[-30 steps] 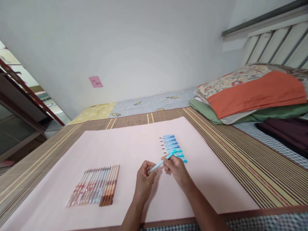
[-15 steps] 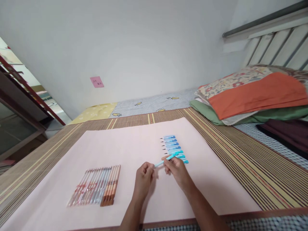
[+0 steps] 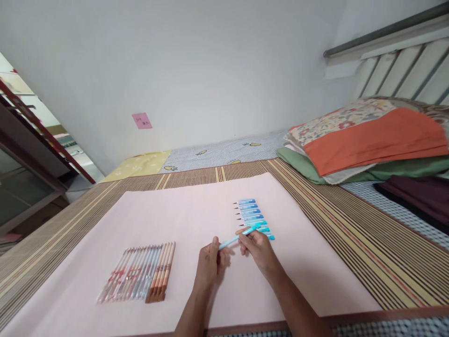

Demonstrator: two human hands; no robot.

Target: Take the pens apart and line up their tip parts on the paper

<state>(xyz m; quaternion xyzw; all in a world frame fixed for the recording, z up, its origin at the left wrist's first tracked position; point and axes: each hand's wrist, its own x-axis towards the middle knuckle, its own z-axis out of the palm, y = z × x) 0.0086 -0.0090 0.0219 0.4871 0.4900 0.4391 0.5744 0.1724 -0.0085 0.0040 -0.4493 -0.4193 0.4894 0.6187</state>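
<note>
A light-blue pencil point(image 3: 229, 242) with a turquoise end is held aslant above the pink sheet point(image 3: 196, 210). My left hand point(image 3: 209, 261) pinches its lower left end between thumb and fingers, so the tip is hidden. Further up the barrel, my right hand point(image 3: 257, 245) is closed around it, with the turquoise end sticking out beyond the fingers. Just behind my right hand, a column of blue pencils point(image 3: 249, 211) lies on the sheet, several with dark points facing left. The nearest ones are turquoise-ended and partly covered by my hand and the held pencil.
To the left on the sheet lies a row of clear-barrelled pens point(image 3: 128, 274) beside several orange-brown ones point(image 3: 162, 274). A striped mat point(image 3: 315, 206) is under the sheet. Folded bedding with an orange cover point(image 3: 379, 138) is piled at right, against the wall point(image 3: 228, 70).
My left hand has shifted slightly down and left along the pencil, and more of the barrel shows between my hands. My right hand stays almost where it was.
</note>
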